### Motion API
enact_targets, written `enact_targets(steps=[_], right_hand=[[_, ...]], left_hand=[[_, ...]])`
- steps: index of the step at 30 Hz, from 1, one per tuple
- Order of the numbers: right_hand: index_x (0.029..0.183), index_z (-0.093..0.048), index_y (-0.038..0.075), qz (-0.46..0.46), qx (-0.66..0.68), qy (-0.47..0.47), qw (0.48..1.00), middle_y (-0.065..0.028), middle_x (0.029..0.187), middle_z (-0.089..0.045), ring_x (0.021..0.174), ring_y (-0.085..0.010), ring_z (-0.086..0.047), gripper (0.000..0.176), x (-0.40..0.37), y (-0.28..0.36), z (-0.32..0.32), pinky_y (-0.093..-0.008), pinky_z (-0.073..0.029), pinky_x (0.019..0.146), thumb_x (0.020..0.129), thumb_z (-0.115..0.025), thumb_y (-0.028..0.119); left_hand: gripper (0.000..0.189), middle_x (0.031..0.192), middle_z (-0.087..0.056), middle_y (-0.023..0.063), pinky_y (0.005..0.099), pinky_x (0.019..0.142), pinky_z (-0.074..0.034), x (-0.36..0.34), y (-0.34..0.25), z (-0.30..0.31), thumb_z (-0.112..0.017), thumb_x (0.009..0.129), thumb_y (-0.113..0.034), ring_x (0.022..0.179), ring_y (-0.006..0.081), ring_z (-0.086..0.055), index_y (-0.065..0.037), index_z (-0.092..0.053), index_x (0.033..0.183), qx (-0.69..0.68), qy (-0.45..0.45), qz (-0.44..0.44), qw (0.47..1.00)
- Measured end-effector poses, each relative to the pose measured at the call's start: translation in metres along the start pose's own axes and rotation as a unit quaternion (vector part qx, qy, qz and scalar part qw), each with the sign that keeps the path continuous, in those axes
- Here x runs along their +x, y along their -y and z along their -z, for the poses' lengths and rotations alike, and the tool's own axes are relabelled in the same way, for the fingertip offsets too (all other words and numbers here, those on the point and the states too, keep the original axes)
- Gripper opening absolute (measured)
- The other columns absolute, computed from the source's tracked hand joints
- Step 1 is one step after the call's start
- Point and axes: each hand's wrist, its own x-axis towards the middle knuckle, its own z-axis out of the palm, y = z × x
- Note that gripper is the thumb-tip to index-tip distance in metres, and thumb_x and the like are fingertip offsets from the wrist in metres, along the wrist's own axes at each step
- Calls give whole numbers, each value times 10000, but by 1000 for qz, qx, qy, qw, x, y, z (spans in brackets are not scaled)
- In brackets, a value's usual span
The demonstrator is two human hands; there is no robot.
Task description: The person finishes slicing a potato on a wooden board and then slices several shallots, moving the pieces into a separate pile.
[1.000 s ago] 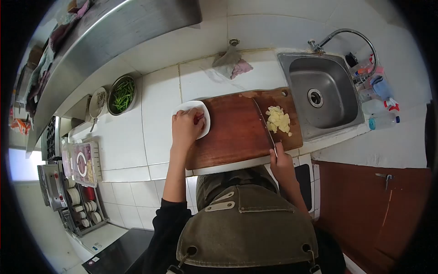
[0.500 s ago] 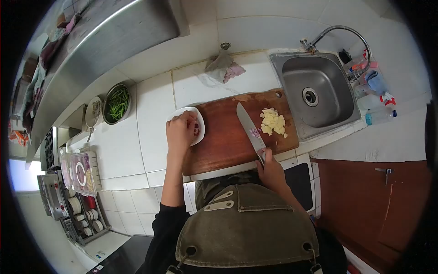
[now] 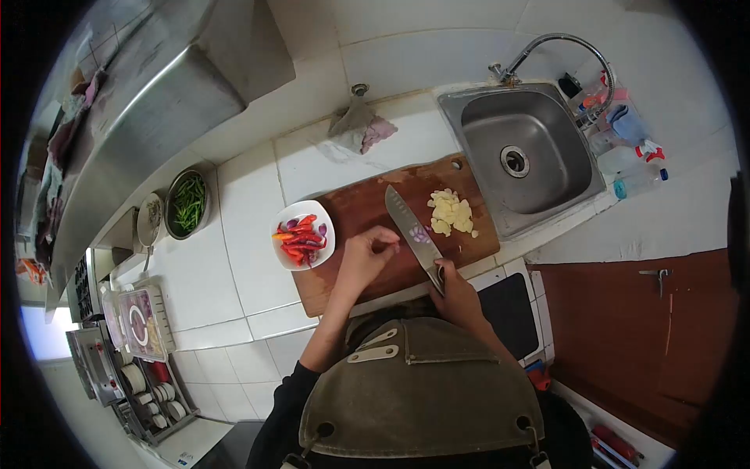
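Observation:
My right hand [image 3: 457,293] is wrapped round the handle of a broad kitchen knife [image 3: 408,223], whose blade lies over the wooden cutting board [image 3: 359,195] and points away from me. Purple-white slices [image 3: 419,234], which look like shallot, are on the blade. Left of the knife, my left hand [image 3: 366,259] hovers over the board with its fingers pinched; a small pinkish piece shows at the fingertips. Beside that hand, a white bowl [image 3: 282,255] holds red chillies [image 3: 300,241] and a few purple shallots. Pale sliced garlic [image 3: 450,213] is heaped right of the blade.
A steel sink [image 3: 525,156] with a curved tap [image 3: 558,37] adjoins the board on the right, with bottles [image 3: 641,184] beyond. Green chillies [image 3: 189,202] fill a metal bowl at left. A cloth [image 3: 363,129] hangs by the wall, and a lidded plastic box [image 3: 143,316] stands further left.
My left hand has left the white bowl and moved right over the board, uncovering the chillies. My right hand still holds the knife. The view has shifted slightly.

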Motion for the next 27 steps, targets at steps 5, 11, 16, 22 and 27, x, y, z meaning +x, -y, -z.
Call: enact_targets(steps=[5,11,16,22,27], right_hand=[[1341,-343,93,-13,3,29,999,-242,1176,-607,991,-458,-627,552,2,3,4,-518,-509,784,890,-652,164],[1348,-341,94,2,13,35,999,-247,1165,-609,985,-462,-628,558,2,2,5,-518,-511,788,887,-652,142],[1344,-355,94,6,15,26,1000,-250,1131,-620,963,-463,-633,554,2,4,6,-517,-515,775,881,-657,133],[1330,-378,92,6,18,22,1000,-252,1104,-629,956,-465,-633,532,3,2,5,-523,-514,773,878,-656,131],[1314,-388,83,7,22,21,1000,-252,1090,-633,948,-466,-634,513,1,3,3,-521,-515,769,876,-654,117]], left_hand=[[139,893,-719,85,350,718,-553,-5,-9,-10,-709,819,-62,786,254,-690,-16,-689,948,170,-32,31,984],[210,1009,-660,117,415,797,-529,1,-10,-29,-716,810,-100,936,305,-614,-41,-701,1011,285,-48,-146,946],[224,1020,-649,154,430,798,-537,11,-11,-48,-697,814,-55,947,347,-634,-4,-684,1031,249,-13,-131,960],[267,1034,-632,175,397,801,-567,23,2,-71,-671,807,49,927,328,-671,14,-649,1071,138,10,-97,986],[268,1015,-628,147,350,804,-594,27,0,-75,-673,799,94,888,256,-686,11,-634,1051,86,-10,-117,989]])
